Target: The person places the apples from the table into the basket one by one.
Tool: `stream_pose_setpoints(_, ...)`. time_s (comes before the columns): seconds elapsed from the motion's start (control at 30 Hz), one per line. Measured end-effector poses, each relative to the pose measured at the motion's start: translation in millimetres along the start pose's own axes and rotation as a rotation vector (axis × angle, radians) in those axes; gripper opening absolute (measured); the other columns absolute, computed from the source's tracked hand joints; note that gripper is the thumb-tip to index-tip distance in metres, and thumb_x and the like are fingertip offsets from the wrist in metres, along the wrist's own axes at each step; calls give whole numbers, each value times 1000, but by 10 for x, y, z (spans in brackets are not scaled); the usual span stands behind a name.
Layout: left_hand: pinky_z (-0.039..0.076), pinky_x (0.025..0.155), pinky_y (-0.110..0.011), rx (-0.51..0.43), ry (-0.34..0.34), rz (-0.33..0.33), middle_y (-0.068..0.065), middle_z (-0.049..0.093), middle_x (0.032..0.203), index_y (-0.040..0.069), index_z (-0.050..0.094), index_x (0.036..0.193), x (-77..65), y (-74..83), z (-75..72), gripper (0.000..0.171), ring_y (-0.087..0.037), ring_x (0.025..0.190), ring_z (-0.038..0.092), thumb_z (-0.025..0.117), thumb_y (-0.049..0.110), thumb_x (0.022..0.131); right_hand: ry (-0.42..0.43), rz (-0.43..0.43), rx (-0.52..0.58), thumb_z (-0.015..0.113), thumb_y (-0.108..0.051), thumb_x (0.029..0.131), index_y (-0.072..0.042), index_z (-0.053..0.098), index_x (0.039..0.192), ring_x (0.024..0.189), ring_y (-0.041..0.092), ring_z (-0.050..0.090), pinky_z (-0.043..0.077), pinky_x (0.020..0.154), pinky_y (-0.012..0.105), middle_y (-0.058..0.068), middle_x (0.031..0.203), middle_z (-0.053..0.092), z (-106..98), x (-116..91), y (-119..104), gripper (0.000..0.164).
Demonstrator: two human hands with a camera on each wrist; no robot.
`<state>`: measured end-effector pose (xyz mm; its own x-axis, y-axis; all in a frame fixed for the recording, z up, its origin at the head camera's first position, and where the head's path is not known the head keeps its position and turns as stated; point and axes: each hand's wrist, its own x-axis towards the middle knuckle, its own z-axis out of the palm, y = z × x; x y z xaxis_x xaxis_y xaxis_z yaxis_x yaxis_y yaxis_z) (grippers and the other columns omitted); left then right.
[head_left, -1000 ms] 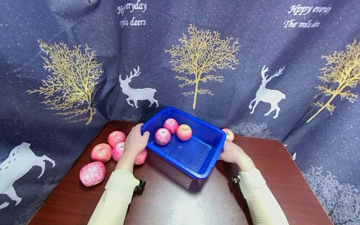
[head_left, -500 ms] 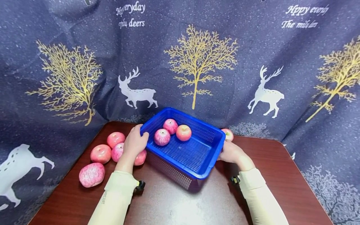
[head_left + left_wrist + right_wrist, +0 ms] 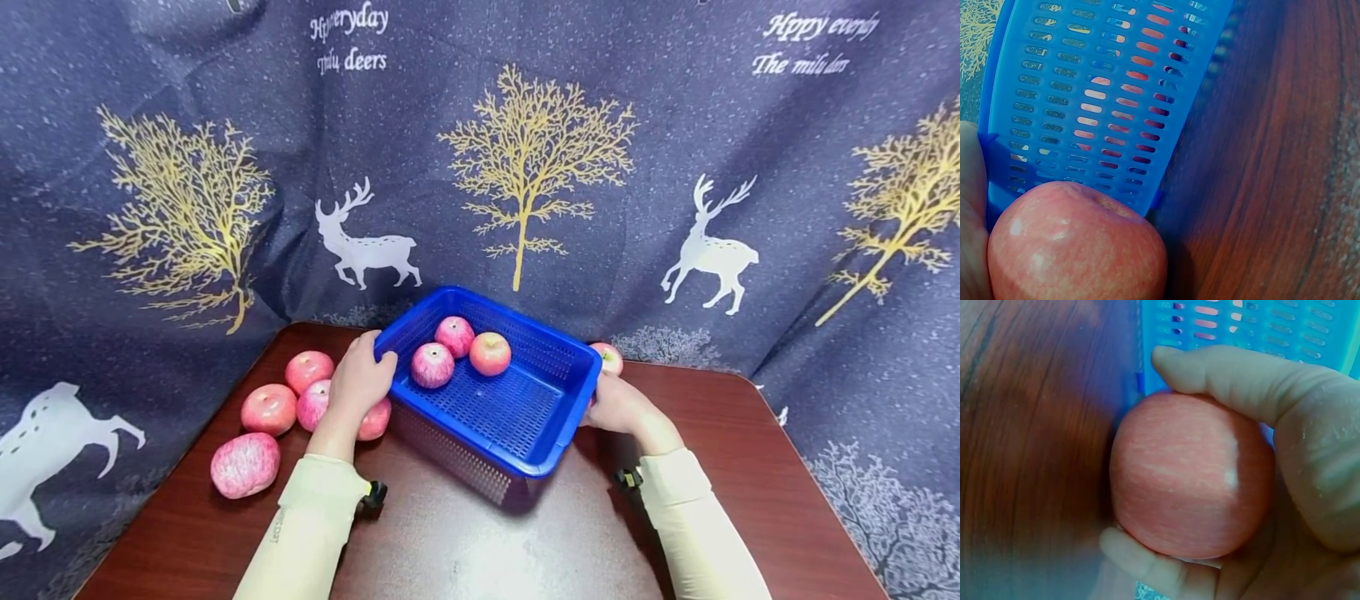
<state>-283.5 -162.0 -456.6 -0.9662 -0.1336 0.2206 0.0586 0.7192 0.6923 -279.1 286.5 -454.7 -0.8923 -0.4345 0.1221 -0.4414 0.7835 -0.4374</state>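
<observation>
A blue perforated plastic basket point(image 3: 480, 417) stands at the table's middle, turned at an angle. Three apples point(image 3: 432, 365) lie in its left part. My left hand point(image 3: 362, 377) holds the basket's left rim, the thumb at the edge and the other fingertips hidden. Under that hand, a red apple point(image 3: 1079, 244) sits beside the basket wall. At the basket's right side, my right hand point(image 3: 621, 406) grips an apple point(image 3: 1191, 475) between thumb and fingers, close to the wall. Just beyond this hand shows an apple point(image 3: 609, 358); I cannot tell whether it is the gripped one.
Several more apples point(image 3: 246, 465) lie on the left of the brown wooden table point(image 3: 750, 483), around the left forearm. A dark blue cloth point(image 3: 592, 250) printed with trees and deer hangs right behind the table's back edge.
</observation>
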Motion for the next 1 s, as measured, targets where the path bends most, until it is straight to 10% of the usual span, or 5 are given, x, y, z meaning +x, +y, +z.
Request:
stream_pose_setpoints(0.7, 44, 117, -65, 1, -5, -5, -24, 57, 156, 2, 51, 161, -6, 12, -1, 61, -48, 140, 59, 52, 32, 108, 37, 188, -20, 97, -24, 75, -5, 50, 154, 100, 35, 71, 57, 96, 59, 18, 111, 75, -278, -124, -26, 94)
stream_pose_setpoints(1.0, 46, 116, -64, -10, 11, 3, -24, 59, 153, 2, 53, 159, -8, 10, 7, 60, -49, 138, 60, 54, 31, 106, 56, 222, -62, 98, -30, 78, 5, 63, 127, 100, 37, 68, 56, 92, 58, 18, 109, 71, -482, -220, -41, 70)
